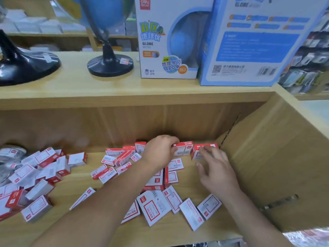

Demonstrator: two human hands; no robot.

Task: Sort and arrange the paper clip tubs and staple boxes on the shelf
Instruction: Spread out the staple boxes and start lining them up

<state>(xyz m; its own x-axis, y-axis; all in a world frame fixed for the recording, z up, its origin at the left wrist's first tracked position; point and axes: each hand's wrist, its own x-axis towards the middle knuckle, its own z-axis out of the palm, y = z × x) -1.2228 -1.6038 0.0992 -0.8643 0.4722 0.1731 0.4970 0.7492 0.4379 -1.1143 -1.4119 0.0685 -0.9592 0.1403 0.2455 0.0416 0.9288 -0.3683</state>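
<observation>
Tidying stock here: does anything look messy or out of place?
Yes: staple boxes lie scattered at odd angles across the shelf, some heaped at the left; only two at the back right stand aligned.

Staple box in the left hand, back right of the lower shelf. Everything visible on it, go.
The staple box is small and looks like cardboard, with a red top face and a white front with a grey picture. The print is too blurred to read. It stands on a long edge at the back of the shelf, near the right wall. The left hand grips its left end, fingers curled over the top. A second box stands just to its right; whether they touch cannot be told.
</observation>
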